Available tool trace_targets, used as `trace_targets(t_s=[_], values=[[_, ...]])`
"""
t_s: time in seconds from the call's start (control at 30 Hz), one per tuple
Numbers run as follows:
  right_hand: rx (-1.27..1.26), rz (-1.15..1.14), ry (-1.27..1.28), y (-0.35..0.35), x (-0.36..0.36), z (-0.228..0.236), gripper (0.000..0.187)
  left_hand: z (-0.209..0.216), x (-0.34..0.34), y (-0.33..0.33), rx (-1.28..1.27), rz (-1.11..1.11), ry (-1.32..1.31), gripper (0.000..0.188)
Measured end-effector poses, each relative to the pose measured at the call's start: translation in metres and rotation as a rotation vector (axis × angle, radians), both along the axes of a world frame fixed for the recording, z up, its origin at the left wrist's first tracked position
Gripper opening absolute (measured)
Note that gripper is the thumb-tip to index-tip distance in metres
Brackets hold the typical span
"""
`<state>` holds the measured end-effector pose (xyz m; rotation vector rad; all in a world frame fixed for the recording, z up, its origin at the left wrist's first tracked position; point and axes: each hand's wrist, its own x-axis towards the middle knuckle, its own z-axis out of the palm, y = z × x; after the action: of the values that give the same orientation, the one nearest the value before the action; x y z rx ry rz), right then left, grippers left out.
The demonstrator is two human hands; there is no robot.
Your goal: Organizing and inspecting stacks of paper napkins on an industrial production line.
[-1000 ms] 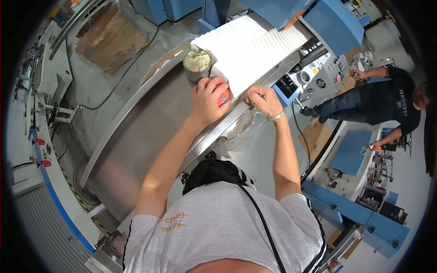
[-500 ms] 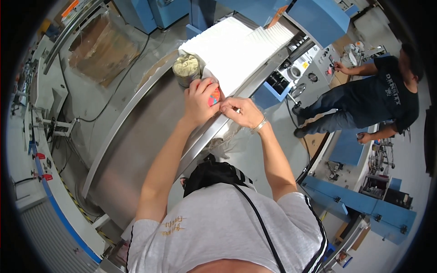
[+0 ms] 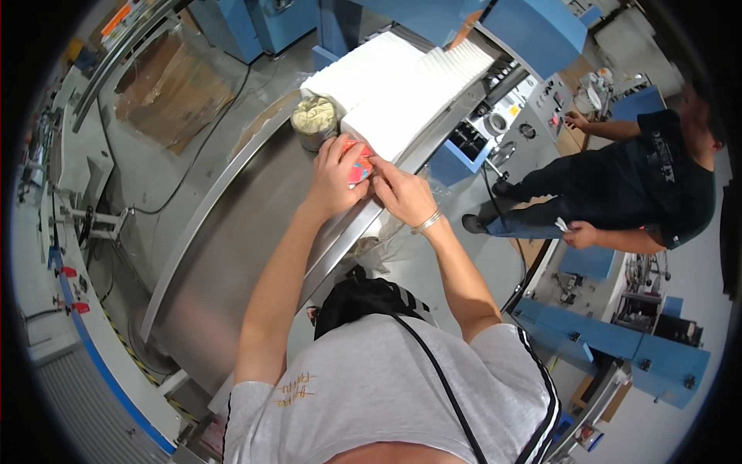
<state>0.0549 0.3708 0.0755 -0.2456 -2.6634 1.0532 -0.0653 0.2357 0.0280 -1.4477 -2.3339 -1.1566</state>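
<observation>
My left hand [image 3: 334, 179] is wrapped round a small red-orange object [image 3: 358, 164] with blue and pink patches; its kind is hard to make out. At the object's right edge, the bent fingers of my right hand [image 3: 405, 195] meet, index finger on the edge and thumb below. Both hands are over the front part of a metal tray-like table [image 3: 232, 263]. Just beyond my left hand stands a round can [image 3: 315, 124] with pale yellow crumpled material on top. A long stack of white sheets [image 3: 386, 100] lies beyond the hands.
A metal rail [image 3: 338, 249] runs along the table's near right edge. A co-worker [image 3: 618, 174] in dark clothes stands at the right, holding something small and white. Blue machine housings [image 3: 533, 31] stand beyond the sheets. A plastic-wrapped carton [image 3: 174, 93] sits far left on the floor.
My right hand has turned, its index finger now straighter against the red-orange object. More of that object shows. The co-worker has shifted, lower hand brought nearer to me.
</observation>
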Motion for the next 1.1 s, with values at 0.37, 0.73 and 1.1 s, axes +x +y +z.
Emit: trace_targets(t_s=[0.37,0.73,1.1], values=[[0.051,0.234,0.157,-0.038,0.015,-0.004,0.015,0.025,0.022,-0.071,0.034,0.224,0.044,0.057],[-0.006,0.526,0.098,-0.13,0.005,-0.028,0.017,0.016,0.061,-0.211,0.021,0.812,-0.147,0.021],[0.067,0.509,0.04,-0.151,0.004,-0.044,0.015,0.002,0.059,-0.236,0.191,0.972,-0.155,0.014]])
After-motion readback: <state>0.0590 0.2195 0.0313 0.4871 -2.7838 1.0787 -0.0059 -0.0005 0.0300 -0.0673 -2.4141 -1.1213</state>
